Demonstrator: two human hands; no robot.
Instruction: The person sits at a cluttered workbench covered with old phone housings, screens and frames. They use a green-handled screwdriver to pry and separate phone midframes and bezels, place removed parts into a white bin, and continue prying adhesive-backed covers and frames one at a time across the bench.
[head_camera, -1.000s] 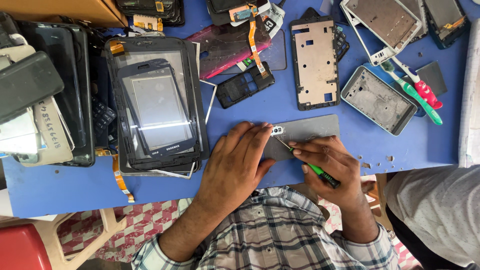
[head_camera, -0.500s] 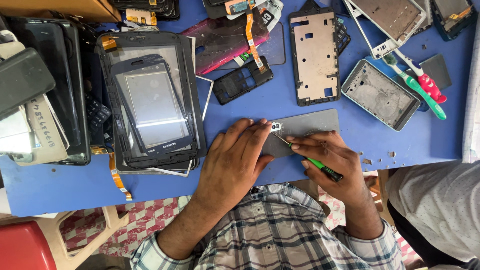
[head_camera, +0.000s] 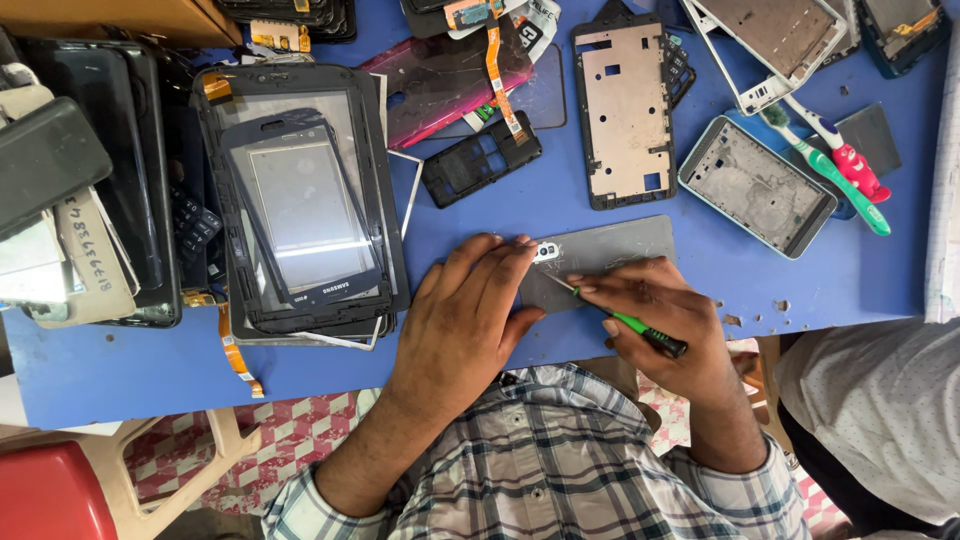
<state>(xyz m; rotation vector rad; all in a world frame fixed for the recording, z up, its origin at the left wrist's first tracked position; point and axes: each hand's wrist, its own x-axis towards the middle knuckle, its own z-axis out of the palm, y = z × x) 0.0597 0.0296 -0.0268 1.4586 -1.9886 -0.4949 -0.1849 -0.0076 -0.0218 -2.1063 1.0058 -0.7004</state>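
From my seat I can't see the near part of the grey phone back (head_camera: 610, 250): my left hand (head_camera: 465, 320) and right hand (head_camera: 665, 315) cover it. The screwdriver (head_camera: 640, 330) tip is too small to tell where it sits, and its handle end disappears in my grip. The white frame (head_camera: 775, 40) is cut off by the top edge, and the stack of dark screens (head_camera: 100, 170) by the left edge
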